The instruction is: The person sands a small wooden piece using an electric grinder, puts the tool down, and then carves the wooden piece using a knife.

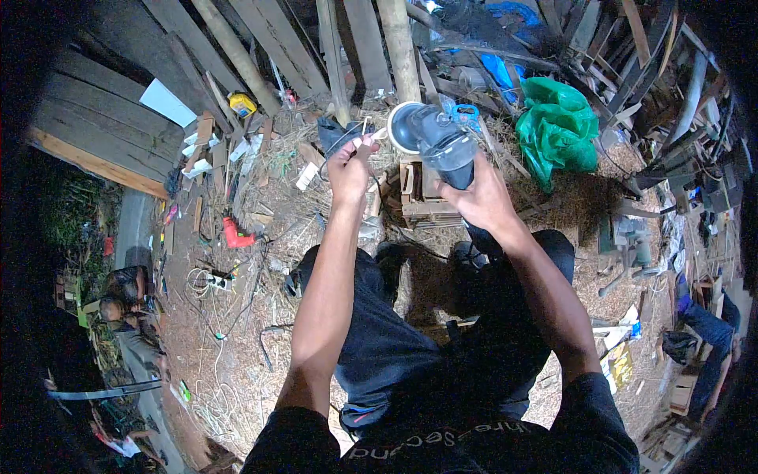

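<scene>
1. Your right hand [482, 197] was clamped round the dark body of the angle grinder [439, 141], held up in front of you with its pale disc [404, 126] facing left and far, above the small wooden block [418, 193] on the sawdust-strewn ground [237, 316].
2. Your left hand [351, 166] was pinched together on a small pale tool [365, 136] just beside the disc; whether that tool was touching the disc hub, you could not tell from this view.
3. For this step it would have served you well, I judge, to keep the right grip firm and low on the body, so the grinder could not twist as the left hand worked at the disc.
4. Your fingers were best kept off the disc edge and the trigger.
5. The green plastic sheet [557, 130] lay to the right, the red drill [235, 235] well apart on the left, and another person [711, 347] sat at the near right edge.
</scene>
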A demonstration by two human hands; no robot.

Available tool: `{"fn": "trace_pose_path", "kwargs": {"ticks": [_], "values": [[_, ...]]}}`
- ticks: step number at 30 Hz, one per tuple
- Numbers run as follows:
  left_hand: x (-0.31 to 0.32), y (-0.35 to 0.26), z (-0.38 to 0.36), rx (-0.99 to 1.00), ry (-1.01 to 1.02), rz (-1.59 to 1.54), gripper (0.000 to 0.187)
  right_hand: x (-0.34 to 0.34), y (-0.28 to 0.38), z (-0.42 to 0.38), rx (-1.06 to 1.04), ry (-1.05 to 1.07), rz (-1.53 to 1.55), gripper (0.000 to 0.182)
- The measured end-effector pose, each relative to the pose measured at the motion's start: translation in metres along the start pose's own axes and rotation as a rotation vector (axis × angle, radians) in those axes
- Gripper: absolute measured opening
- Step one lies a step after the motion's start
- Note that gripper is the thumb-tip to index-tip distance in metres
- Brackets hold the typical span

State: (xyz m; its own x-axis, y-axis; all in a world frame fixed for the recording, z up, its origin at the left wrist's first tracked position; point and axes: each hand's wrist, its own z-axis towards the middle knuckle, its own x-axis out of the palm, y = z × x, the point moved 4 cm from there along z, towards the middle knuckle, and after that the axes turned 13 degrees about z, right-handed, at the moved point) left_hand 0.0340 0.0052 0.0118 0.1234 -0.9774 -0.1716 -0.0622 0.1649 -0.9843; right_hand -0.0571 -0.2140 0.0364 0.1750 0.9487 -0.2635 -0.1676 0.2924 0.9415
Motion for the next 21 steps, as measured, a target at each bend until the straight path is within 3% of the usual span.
{"fn": "trace_pose_path", "kwargs": {"ticks": [3, 11, 14, 21], "values": [[0.002, 0.003, 0.005, 0.043, 0.003, -0.003, 0.017, 0.002, 0.004, -0.002, 0.05, 0.079, 0.025, 0.059], [-0.005, 0.014, 0.01, -0.052, 0.024, -0.056, 0.017, 0.002, -0.003, 0.001, -0.025, 0.048, -0.034, 0.058], [0.002, 0.001, 0.005, 0.049, -0.004, -0.042, 0.018, 0.001, 0.0, 0.001, 0.037, 0.082, -0.033, 0.058], [-0.004, 0.001, 0.005, 0.03, -0.009, 0.011, 0.021, 0.001, 0.0, 0.002, 0.028, 0.045, -0.061, 0.057]]}}
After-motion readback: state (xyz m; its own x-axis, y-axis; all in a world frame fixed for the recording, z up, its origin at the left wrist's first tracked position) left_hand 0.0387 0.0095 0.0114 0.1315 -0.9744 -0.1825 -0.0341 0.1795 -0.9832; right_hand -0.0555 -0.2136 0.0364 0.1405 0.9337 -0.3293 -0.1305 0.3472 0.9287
